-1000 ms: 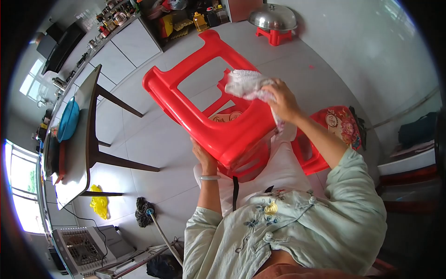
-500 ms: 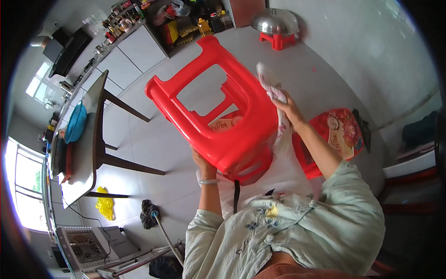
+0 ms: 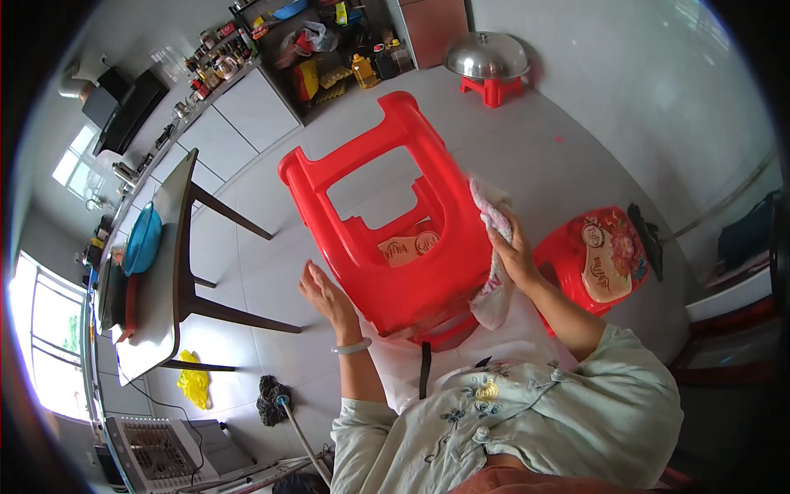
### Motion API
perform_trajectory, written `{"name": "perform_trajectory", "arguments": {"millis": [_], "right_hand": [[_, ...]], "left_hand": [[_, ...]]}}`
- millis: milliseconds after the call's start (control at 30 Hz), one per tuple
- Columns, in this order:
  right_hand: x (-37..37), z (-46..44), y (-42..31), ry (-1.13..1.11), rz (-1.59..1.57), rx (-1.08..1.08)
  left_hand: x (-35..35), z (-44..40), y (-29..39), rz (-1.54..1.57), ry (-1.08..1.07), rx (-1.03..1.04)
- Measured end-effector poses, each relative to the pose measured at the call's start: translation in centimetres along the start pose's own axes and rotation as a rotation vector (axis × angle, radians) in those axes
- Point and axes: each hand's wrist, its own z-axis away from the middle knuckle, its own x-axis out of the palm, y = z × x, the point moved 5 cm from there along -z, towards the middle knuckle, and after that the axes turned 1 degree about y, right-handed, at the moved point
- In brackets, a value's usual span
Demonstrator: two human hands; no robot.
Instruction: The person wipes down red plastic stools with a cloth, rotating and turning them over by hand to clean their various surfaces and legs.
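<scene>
A red plastic stool [image 3: 395, 280] lies tipped over in front of my lap, its open leg frame facing up and a printed label visible through the gap. My right hand [image 3: 512, 249] holds a white and pink cloth [image 3: 494, 280] against the stool's right side. On the left, my left hand [image 3: 327, 298] is off the stool, fingers apart and holding nothing, just beside its lower left edge.
Another red stool with a floral seat [image 3: 609, 255] stands at the right. To the left are a table [image 3: 174, 247] with a blue basin [image 3: 144, 239], a yellow cloth [image 3: 194, 380] and a mop [image 3: 271, 401]. A metal dome [image 3: 487, 56] sits on a small red stool at the back.
My left hand has let go of the stool's lower left edge and opened. My right hand has brought the cloth down along the stool's right side. The stool appears slightly lower and turned.
</scene>
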Motion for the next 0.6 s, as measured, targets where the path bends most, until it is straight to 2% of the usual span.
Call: {"name": "perform_trajectory", "arguments": {"millis": [67, 133, 200, 267, 367, 400, 500, 600], "right_hand": [[-0.4, 0.2, 0.6, -0.004, -0.009, 0.005], [-0.5, 0.2, 1.4, -0.019, -0.021, 0.029], [-0.6, 0.3, 1.8, -0.022, -0.016, 0.055], [-0.7, 0.4, 1.7, -0.015, -0.003, 0.077], [-0.8, 0.5, 1.4, -0.002, -0.018, 0.083], [-0.9, 0.8, 2.7, 0.021, -0.064, 0.099], [-0.7, 0.7, 1.7, 0.047, -0.200, 0.171], [-0.8, 0.0, 2.1, -0.002, -0.229, 0.219]], "left_hand": [[2.2, 2.1, 8.1, 0.049, -0.117, 0.409], [6.3, 3.4, 11.8, -0.011, -0.402, 0.599], [10.8, 5.4, 14.7, -0.212, -0.608, 0.681], [15.5, 6.1, 15.0, -0.265, -0.658, 0.927], [20.9, 5.8, 12.8, -0.295, -0.607, 1.013], [22.2, 5.5, 11.3, -0.375, -0.620, 0.967], [22.0, 5.9, 11.2, -0.378, -0.625, 1.103], [21.7, 5.6, 10.3, -0.326, -0.656, 1.105]]}}
